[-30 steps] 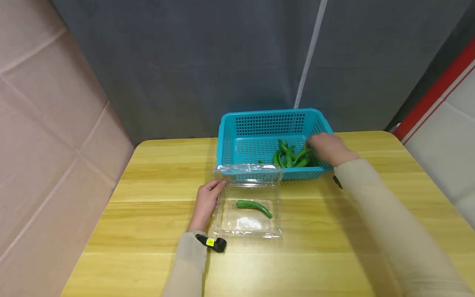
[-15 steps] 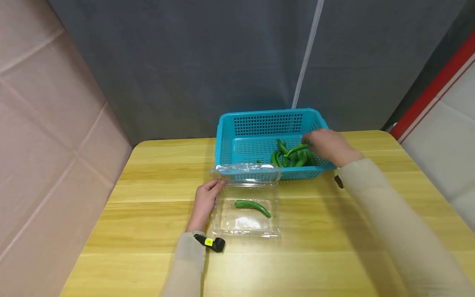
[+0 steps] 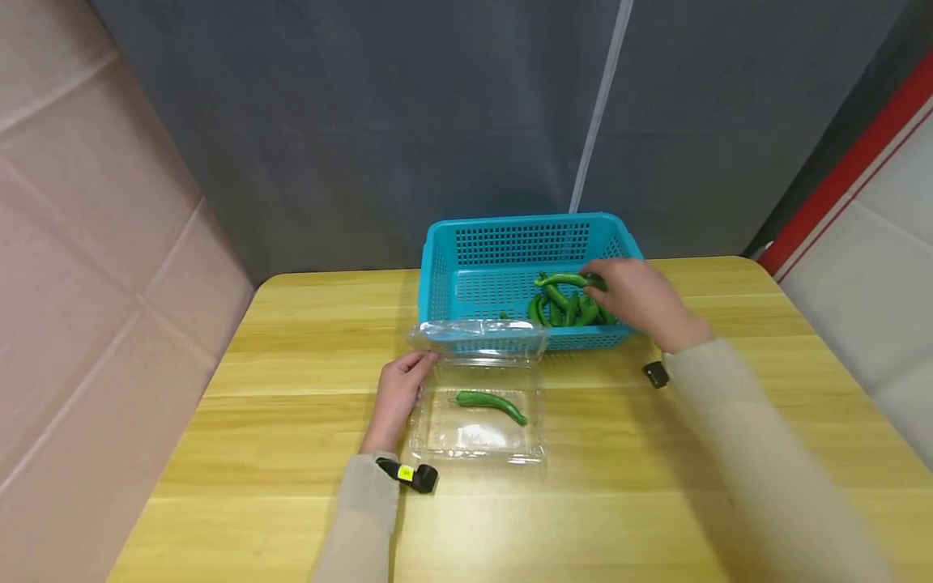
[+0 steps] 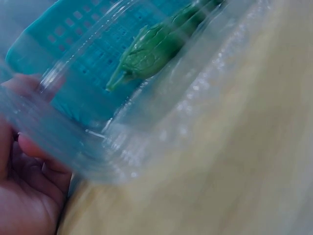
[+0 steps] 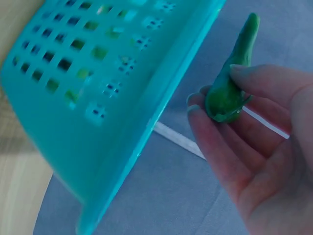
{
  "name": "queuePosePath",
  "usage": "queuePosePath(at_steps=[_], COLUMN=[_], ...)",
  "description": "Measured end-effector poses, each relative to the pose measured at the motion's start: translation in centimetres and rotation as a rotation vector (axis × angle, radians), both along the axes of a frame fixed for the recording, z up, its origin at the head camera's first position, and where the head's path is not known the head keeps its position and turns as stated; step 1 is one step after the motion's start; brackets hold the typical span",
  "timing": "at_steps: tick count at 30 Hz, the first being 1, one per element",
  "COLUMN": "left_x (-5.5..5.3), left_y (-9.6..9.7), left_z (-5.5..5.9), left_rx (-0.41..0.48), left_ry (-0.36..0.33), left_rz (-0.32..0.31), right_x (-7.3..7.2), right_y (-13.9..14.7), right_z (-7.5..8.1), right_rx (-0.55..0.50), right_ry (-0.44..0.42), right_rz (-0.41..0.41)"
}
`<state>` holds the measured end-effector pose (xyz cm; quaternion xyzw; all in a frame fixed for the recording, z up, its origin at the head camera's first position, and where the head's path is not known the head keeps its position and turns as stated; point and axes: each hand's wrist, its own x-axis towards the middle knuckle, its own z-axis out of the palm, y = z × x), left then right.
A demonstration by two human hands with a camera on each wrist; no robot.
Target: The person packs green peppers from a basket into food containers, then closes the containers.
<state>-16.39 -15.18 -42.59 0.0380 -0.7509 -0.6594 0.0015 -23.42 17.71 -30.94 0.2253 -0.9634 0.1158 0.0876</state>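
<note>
My right hand [image 3: 641, 300] pinches a green chili pepper [image 5: 234, 73] by its stem end, raised over the right side of a blue plastic basket [image 3: 517, 221]. Beneath it several more green peppers [image 3: 557, 312] lie heaped in the basket. On the table a clear plastic clamshell box [image 3: 477, 453] stands with its lid [image 3: 481, 330] folded back against the basket's front. One curved green pepper [image 3: 492, 402] lies inside the box. With thumb and fingers my left hand [image 3: 401, 393] pinches the box's left side near the hinge; part of the fingers shows through the plastic in the left wrist view.
The wooden table [image 3: 306, 372] carries the box and basket, and its back edge meets a dark grey curtain [image 3: 394, 138]. Pale padded panels [image 3: 95, 267] rise on the left; a white panel with a red stripe [image 3: 831, 186] stands on the right.
The right hand has drawn a pepper up out of the heap, and that pepper now points left above the others. The left hand keeps its grip on the box.
</note>
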Motion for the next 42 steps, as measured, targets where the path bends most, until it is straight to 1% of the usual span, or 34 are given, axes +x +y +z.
queuePosePath(at_steps=[6,13,16,18,20,23,25,28,32,38,42], left_x=[-0.1,0.0,-0.1,-0.3,-0.6,-1.1,-1.2,-1.2,-1.1,-1.1,-1.1], left_y=[0.0,0.1,-0.1,-0.3,-0.5,-0.7,-0.7,-0.6,-0.5,-0.5,-0.6], left_z=[-0.1,0.0,-0.1,-0.6,-1.4,-2.5,-2.8,-2.8,-2.7,-2.7,-2.7], left_rx=[-0.007,-0.007,-0.007,-0.003,-0.007,-0.020,-0.029,-0.033,-0.034,-0.023,-0.020], left_ry=[0.009,0.016,0.007,0.002,0.007,0.027,0.038,0.036,0.030,0.030,0.029], left_rz=[0.000,-0.002,-0.002,0.000,0.006,0.014,0.021,0.021,0.012,0.003,0.012], right_x=[1.2,2.7,3.4,3.9,4.4,5.2,5.7,6.5,7.3,8.1,8.5], right_y=[-0.7,-1.6,-2.1,-2.4,-2.7,-2.9,-3.1,-3.3,-3.4,-3.6,-3.8], right_z=[0.2,0.4,0.6,0.7,0.7,0.5,0.3,0.0,-0.3,-0.5,-0.5], right_rx=[-0.087,-0.165,-0.205,-0.238,-0.275,-0.326,-0.358,-0.402,-0.462,-0.534,-0.579], right_ry=[0.046,0.073,0.093,0.122,0.149,0.194,0.220,0.267,0.303,0.353,0.367], right_rz=[-0.018,-0.059,-0.061,-0.053,-0.051,-0.050,-0.046,-0.030,-0.013,-0.005,0.005])
